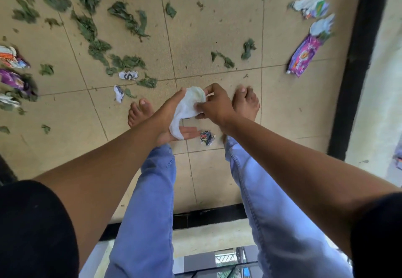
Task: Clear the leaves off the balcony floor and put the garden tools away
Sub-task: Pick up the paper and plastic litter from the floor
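Standing barefoot on the beige tiled balcony floor (217,27), both arms stretched forward and down. Left hand (171,123) with palm turned up and fingers nearly straight, a thin white glove (187,108) draped across it, cuff end hanging over the palm. Right hand (214,106) pinching the upper part of that glove, fingers curled round the fabric, touching the left hand's fingertips. Scattered green leaves (126,19) beyond and to the left of the hands, well apart from them, thickest at far left. Purple plastic wrapper (303,57) beyond and to the right. Small torn paper scraps (128,75) just left of the hands; another crumpled scrap (207,137) directly beneath the right wrist. Black border strip (356,64) far right.
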Motion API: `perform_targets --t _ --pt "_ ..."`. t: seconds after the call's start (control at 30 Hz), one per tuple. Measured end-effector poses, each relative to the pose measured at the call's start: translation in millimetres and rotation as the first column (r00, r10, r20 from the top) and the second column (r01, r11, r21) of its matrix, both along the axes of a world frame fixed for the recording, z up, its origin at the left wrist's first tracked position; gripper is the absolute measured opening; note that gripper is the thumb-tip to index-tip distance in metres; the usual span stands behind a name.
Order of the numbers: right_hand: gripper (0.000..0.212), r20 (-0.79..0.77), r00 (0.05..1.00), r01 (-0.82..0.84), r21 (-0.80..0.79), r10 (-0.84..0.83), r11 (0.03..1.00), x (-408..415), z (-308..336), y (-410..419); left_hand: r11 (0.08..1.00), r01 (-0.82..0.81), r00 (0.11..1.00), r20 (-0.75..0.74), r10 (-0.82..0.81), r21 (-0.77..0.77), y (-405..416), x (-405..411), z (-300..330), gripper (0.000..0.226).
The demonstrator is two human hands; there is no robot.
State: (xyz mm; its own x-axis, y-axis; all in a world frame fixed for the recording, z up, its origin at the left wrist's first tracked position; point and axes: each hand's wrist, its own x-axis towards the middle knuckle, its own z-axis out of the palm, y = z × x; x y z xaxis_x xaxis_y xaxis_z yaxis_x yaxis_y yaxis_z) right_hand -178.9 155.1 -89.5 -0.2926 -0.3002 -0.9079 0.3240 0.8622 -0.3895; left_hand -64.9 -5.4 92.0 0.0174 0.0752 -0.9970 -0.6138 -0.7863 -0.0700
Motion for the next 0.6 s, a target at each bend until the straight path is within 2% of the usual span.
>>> perform_targets --t 0.03,0.07,0.1,0.13,0.2,0.23,0.27,0.33,0.4,0.43,0.47,0.53,0.6 --pt "0.029 0.081 0.997 -0.001 -0.084 0.007 0.996 1 109 -53 0.994 -0.096 0.992 -0.084 0.099 0.044 0 -2 -6 0.054" --pt "0.024 0.099 0.993 -0.039 -0.17 0.056 0.985 6 143 -67 0.986 -0.157 0.976 -0.144 0.163 0.05 1 -8 -5 0.046" --pt "0.022 0.165 0.98 -0.07 -0.247 0.113 0.966 5 148 -70 0.987 -0.162 0.978 -0.132 0.162 0.004 2 -6 -17 0.037" --pt "0.022 0.186 0.971 -0.108 -0.224 0.151 0.969 0 137 -65 0.985 -0.156 0.986 -0.076 0.151 -0.068 -1 -3 -26 0.03" --pt "0.018 0.159 0.973 -0.147 -0.125 0.167 0.981 0 135 -60 0.961 -0.079 0.995 0.032 0.09 -0.264 -7 9 -38 0.026" --pt "0.02 0.114 0.976 -0.176 -0.095 0.186 0.98 1 124 -51 0.955 -0.037 0.997 0.061 0.057 -0.293 -10 15 -42 0.02" --pt "0.024 0.012 0.962 -0.272 -0.052 0.273 0.961 3 118 -46 0.95 0.078 0.994 0.096 -0.051 -0.301 -13 20 -42 0.015" --pt "0.027 -0.129 0.837 -0.522 0.111 0.533 0.846 11 107 -30 0.935 0.171 0.984 0.108 -0.144 -0.309 -17 32 -41 0.023" --pt "0.027 -0.03 0.706 -0.674 0.28 0.708 0.684 26 91 -9 0.888 0.28 0.959 0.155 -0.239 -0.366 -18 47 -50 0.032" --pt "0.028 0.023 0.694 -0.685 0.328 0.72 0.65 35 87 -1 0.864 0.348 0.935 0.197 -0.294 -0.363 -18 50 -48 0.031" --pt "0.032 0.053 0.722 -0.658 0.362 0.69 0.661 47 84 7 0.831 0.419 0.907 0.222 -0.359 -0.366 -19 54 -50 0.028" --pt "0.046 0.058 0.879 -0.446 0.445 0.472 0.776 72 75 20 0.776 0.509 0.861 0.251 -0.443 -0.374 -18 62 -55 0.031" --pt "0.059 0.009 0.98 -0.175 0.517 0.2 0.838 93 65 26 0.742 0.558 0.83 0.244 -0.501 -0.373 -19 66 -51 0.061"
